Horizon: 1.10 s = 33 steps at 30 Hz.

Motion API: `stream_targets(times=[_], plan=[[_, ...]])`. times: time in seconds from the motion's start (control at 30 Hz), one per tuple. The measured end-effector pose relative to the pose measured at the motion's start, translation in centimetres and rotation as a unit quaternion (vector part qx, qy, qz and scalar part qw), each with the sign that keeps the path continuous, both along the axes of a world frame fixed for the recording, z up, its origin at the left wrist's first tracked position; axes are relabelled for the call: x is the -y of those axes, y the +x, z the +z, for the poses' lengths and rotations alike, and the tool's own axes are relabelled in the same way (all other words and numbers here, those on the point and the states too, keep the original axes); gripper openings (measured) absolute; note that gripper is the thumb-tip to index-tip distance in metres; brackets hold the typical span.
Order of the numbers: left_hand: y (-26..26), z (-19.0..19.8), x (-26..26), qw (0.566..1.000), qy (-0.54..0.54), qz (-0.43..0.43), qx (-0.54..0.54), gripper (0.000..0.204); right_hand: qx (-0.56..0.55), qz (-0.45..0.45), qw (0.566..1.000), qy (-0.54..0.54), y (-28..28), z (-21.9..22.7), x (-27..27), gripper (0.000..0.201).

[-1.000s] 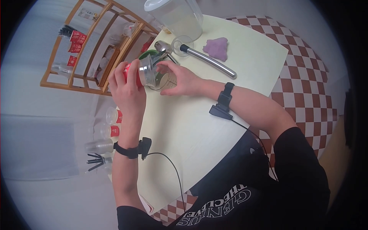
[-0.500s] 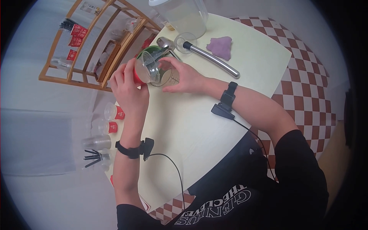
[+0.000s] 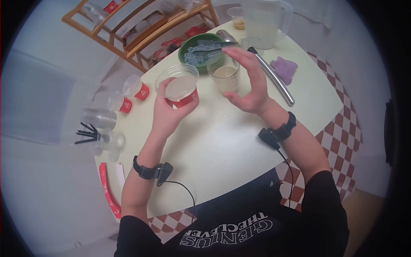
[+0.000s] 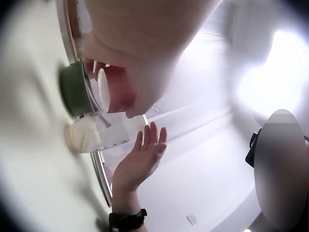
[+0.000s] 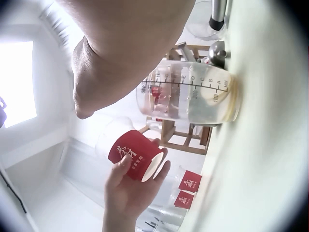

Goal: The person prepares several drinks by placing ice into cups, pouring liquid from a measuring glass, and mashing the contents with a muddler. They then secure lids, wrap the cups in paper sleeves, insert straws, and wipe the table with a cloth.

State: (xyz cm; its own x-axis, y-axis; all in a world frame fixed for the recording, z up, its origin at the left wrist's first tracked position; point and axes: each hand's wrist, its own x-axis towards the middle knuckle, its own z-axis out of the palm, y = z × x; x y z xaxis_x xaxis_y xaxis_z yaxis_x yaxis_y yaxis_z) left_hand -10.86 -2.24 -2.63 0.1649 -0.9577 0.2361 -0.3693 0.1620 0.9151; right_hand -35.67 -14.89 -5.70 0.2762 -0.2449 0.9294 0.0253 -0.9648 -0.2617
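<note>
My left hand grips a clear plastic cup with a red sleeve, raised and roughly upright; its contents are hard to make out. In the right wrist view, white characters mark the red sleeve. To the right of that cup, a clear measuring cup stands on the table with some pale yellowish matter low inside. Beside it my right hand has fingers and thumb spread apart, holding nothing. The left wrist view shows the right hand separate from the measuring cup.
Behind the cups sits a green bowl with bluish clear pieces and dark tongs. A metal muddler, purple cloth and clear pitcher lie or stand rightward. Red-sleeved cups, stacked cups and black straws line the left edge.
The left hand has drawn its cup away from above the measuring cup and turned it from tilted to roughly upright. The right hand's fingers have come away from around the measuring cup. The head view has shifted.
</note>
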Motion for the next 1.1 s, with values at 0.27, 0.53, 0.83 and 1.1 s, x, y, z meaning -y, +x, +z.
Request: stream_targets(times=[0.27, 0.53, 0.83, 1.1], plan=[[0.8, -4.6, -4.9, 0.997, 0.027, -0.065, -0.035, 0.094, -0.193, 0.229, 0.886, 0.353, 5.7, 1.0, -7.1, 0.110], [3.4, -5.0, -6.0, 0.988, 0.040, -0.051, -0.139, 0.088, -0.279, 0.232, 0.875, 0.321, 9.9, 5.1, -5.4, 0.106], [5.6, -10.7, -2.6, 0.986, -0.073, 0.078, -0.126, 0.081, -0.161, 0.325, 0.889, 0.278, 24.9, 8.3, -7.9, 0.106], [5.9, -16.2, -0.2, 0.945, -0.220, -0.013, -0.242, 0.058, -0.153, 0.323, 0.907, 0.221, 38.6, 5.3, -12.6, 0.109]])
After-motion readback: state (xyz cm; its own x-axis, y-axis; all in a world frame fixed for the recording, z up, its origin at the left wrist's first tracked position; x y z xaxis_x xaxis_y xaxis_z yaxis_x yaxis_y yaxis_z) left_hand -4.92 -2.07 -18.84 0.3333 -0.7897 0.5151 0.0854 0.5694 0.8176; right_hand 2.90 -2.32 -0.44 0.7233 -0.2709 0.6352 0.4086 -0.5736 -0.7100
